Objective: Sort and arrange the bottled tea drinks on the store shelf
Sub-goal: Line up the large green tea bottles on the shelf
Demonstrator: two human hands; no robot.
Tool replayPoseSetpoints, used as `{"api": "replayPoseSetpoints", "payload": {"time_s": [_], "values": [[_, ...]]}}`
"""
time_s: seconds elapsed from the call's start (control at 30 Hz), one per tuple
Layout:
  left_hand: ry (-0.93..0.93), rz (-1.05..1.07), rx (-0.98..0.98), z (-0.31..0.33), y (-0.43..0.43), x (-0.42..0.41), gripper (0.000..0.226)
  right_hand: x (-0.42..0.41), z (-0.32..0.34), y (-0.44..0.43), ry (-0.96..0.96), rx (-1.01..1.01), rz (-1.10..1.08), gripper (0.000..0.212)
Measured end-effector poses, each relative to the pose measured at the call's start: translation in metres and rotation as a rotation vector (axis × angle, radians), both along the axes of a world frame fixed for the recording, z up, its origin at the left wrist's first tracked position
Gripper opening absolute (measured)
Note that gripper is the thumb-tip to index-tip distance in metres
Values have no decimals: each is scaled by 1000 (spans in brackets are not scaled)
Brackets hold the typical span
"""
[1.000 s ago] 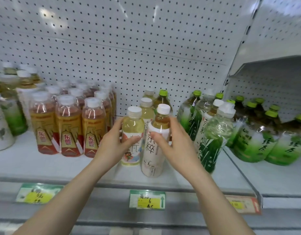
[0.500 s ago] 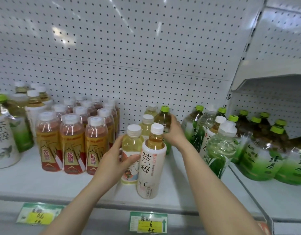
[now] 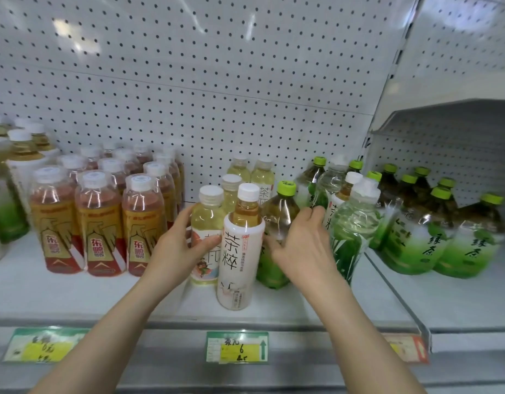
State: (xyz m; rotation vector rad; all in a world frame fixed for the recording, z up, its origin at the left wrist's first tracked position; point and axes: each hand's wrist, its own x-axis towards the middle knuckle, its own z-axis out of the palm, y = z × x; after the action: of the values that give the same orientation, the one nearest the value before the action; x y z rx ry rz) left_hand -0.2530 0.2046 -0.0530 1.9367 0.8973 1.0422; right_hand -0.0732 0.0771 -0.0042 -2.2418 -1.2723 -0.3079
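On the white shelf (image 3: 109, 300), my left hand (image 3: 177, 248) grips a pale yellow tea bottle (image 3: 207, 220) with a white cap. Just in front of it, a tall white-labelled amber tea bottle (image 3: 240, 257) stands free near the shelf's front edge. To its right, my right hand (image 3: 302, 251) holds a green-capped green tea bottle (image 3: 277, 214), thumb on its near side and fingers round its right side. Three more pale yellow bottles (image 3: 262, 177) stand behind, by the pegboard.
Several red-and-gold bottles (image 3: 98, 223) stand in rows at the left. Clear and green-labelled bottles (image 3: 353, 226) crowd right of my right hand. Large green tea bottles (image 3: 444, 237) fill the neighbouring shelf. Price tags (image 3: 237, 346) line the front rail.
My right hand reached to the back, took the green-capped bottle and drew it forward beside the white-labelled bottle. My left hand stayed on the pale yellow bottle.
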Motion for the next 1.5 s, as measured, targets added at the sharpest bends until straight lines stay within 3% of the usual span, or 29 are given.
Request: {"api": "replayPoseSetpoints", "payload": {"time_s": [0.2, 0.3, 0.43, 0.5, 0.6, 0.7, 0.77, 0.83, 0.9, 1.07, 1.2, 1.4, 1.5], "values": [[-16, -31, -49, 4, 6, 1, 69, 4, 21, -22, -14, -132, 24, 80], [-36, -53, -68, 9, 8, 5, 67, 8, 45, -29, -29, -32, 92, 83], [-22, -112, -71, 15, 6, 11, 48, 28, 88, -44, 74, 376, 236, 40], [-59, -96, -48, 28, 7, 11, 41, 52, 107, -47, 126, 471, 259, 22], [-69, -10, 110, 59, 28, 18, 46, 98, 128, -39, 102, 348, 220, 15], [-9, -85, 109, 98, 53, 37, 35, 144, 144, -24, 83, -74, 134, 27], [212, -196, 58, 118, 68, 51, 35, 165, 149, -16, 202, -314, 167, 37], [454, -303, -7, 130, 77, 60, 40, 174, 148, -9, 347, -404, 263, 36], [511, -350, -27, 136, 81, 69, 36, 182, 144, -3, 411, -386, 324, 28], [519, -226, 161, 131, 91, 97, 40, 195, 131, 5, 451, -339, 349, 19], [426, -149, 141, 121, 103, 128, 41, 199, 125, 4, 453, -303, 371, 18], [416, -243, 93, 121, 114, 149, 38, 202, 120, 3, 424, -269, 376, 17], [434, -276, 67, 130, 110, 137, 51, 199, 121, 2, 403, -269, 361, 15]]}}
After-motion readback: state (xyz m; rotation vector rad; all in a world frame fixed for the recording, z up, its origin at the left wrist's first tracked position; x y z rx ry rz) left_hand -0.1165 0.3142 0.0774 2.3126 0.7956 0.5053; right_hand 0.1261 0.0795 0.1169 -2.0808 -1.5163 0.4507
